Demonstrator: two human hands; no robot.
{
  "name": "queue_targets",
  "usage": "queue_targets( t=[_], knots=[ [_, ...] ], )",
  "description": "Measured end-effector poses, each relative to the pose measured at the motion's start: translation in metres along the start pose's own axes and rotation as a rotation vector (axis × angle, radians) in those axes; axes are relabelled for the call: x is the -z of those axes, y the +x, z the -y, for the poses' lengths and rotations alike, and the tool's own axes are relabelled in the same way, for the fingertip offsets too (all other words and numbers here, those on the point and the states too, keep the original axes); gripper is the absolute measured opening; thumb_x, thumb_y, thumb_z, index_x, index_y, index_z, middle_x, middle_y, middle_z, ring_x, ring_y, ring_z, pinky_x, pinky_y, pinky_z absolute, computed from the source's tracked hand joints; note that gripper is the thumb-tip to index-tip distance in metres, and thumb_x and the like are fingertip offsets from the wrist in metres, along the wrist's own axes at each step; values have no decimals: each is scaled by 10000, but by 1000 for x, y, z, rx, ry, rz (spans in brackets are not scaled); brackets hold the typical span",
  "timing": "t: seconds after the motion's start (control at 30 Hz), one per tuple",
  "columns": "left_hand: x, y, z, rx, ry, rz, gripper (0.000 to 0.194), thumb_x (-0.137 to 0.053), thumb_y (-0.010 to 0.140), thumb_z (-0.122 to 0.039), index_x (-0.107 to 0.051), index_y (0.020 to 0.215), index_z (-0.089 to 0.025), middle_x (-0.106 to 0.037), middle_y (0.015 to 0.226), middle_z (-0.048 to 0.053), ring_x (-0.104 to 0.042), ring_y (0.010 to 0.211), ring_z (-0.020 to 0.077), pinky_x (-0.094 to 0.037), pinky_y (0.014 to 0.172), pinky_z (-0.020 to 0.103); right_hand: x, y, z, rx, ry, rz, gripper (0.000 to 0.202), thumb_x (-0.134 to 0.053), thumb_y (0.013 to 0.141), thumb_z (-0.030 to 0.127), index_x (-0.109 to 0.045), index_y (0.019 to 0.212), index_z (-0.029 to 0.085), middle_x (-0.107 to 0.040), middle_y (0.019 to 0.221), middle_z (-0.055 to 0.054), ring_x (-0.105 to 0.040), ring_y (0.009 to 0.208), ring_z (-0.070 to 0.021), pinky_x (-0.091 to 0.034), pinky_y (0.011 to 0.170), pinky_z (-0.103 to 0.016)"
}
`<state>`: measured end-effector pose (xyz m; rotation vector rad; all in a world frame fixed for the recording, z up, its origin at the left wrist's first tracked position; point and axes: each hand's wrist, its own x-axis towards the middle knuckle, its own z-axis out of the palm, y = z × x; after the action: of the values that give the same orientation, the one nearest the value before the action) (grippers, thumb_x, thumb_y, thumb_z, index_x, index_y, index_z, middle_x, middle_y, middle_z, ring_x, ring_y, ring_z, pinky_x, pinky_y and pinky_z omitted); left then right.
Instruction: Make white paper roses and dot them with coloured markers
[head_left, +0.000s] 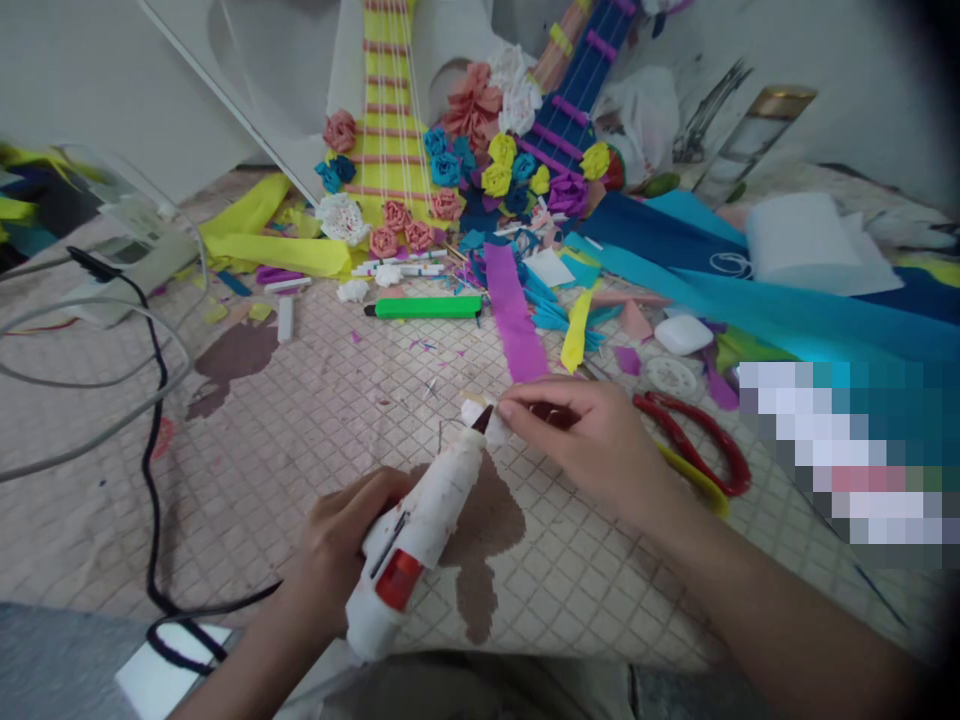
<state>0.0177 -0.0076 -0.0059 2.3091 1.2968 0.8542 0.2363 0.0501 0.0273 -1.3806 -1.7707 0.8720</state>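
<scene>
My left hand (352, 540) is wrapped round a white glue gun (427, 510) with a red switch panel on its side. The gun's dark nozzle points up and to the right, toward the fingertips of my right hand (592, 435). Those fingers are pinched together close to the nozzle; what they hold is too small or hidden to name. A small white crumpled scrap (474, 410) shows right by the nozzle tip. Just beyond my right hand, a purple paper strip (514, 310) lies on the patterned tablecloth (300, 420).
A green marker-like cutter (427, 308) lies ahead. Red-handled scissors (709, 440) sit beside my right forearm. Behind stand a yellow paper guitar (386, 130) and a blue one (570, 100) with paper flowers. A black cable (154, 450) runs at the left; a tissue roll (791, 235) lies right.
</scene>
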Motion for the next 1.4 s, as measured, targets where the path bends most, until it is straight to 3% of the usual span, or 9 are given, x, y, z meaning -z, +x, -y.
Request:
queue_targets(
  t=[1.1, 1.4],
  knots=[
    [-2, -3, 3, 0, 46, -20, 76, -527, 750, -176, -472, 730, -224, -473, 492, -54, -440, 370, 97, -299, 367, 233, 1, 1, -1, 10, -38, 9, 165, -589, 790, 290, -732, 764, 213, -714, 788, -9, -637, 718, -159, -468, 592, -250],
    [-2, -1, 4, -27, 52, -3, 118, -532, 759, -168, -433, 767, -231, -445, 511, -61, -426, 376, 90, -300, 373, 223, 1, 0, -1, 10, -49, 10, 161, -592, 795, 285, -734, 768, 214, -716, 810, -6, -640, 736, -160, -465, 604, -249]
  ],
)
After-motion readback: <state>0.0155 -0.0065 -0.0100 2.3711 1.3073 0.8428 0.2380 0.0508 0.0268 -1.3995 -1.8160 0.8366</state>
